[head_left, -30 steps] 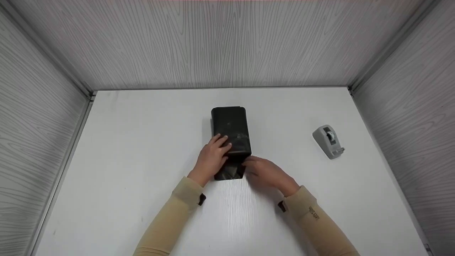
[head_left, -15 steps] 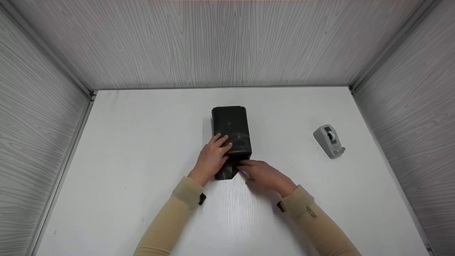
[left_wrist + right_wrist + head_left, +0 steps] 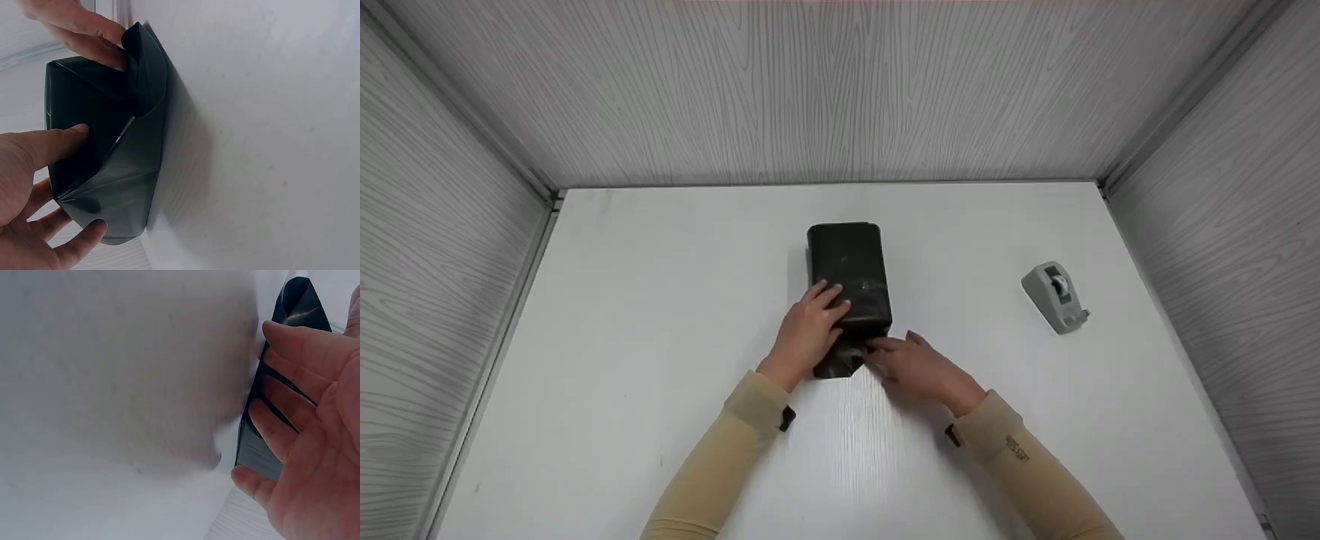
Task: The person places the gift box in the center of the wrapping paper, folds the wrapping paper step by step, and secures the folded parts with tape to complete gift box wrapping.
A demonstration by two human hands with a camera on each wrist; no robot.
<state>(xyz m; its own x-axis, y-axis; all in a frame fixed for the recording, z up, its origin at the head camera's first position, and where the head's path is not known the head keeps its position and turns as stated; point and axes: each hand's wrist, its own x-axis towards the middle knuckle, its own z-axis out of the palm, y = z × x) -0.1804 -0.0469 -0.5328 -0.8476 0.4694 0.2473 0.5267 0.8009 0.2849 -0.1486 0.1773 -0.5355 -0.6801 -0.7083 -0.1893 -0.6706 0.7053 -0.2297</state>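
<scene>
A box-shaped package (image 3: 847, 262) wrapped in glossy black sheet lies in mid-table in the head view, its near end unsealed. My left hand (image 3: 804, 330) holds its near left corner, fingers spread over the top; the thumb (image 3: 70, 138) bends onto the end face and the little finger (image 3: 90, 233) lies on the side. From the right, my right hand (image 3: 919, 367) presses the loose end flap (image 3: 145, 73) inward with fairly straight fingers. In the right wrist view those fingers (image 3: 281, 422) lie along the black sheet, palm showing. A folded tongue of sheet (image 3: 834, 366) sticks out toward me.
To the right stands a grey tape dispenser (image 3: 1054, 296) with a roll in it. Grey wood-grain panels (image 3: 840, 90) enclose the white table (image 3: 675, 262) at the back and both sides.
My right hand has moved a little left and pushed the right side of the end flap inward, so the tongue is narrower with a slanted corner. My left hand has stayed in place.
</scene>
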